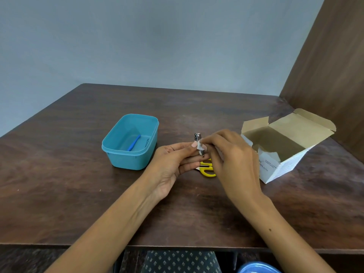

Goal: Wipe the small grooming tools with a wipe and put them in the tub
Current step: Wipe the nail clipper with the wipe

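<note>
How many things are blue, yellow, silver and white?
Blue: 2, the tub and the blue stick in it
Yellow: 1, scissors
Silver: 1, nail clipper
White: 2, wipe and open box
Total: 6

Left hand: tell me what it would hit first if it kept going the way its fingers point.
The left hand points right, toward the right hand, which wipes the nail clipper. It would likely meet that hand first; depth is unclear.
</note>
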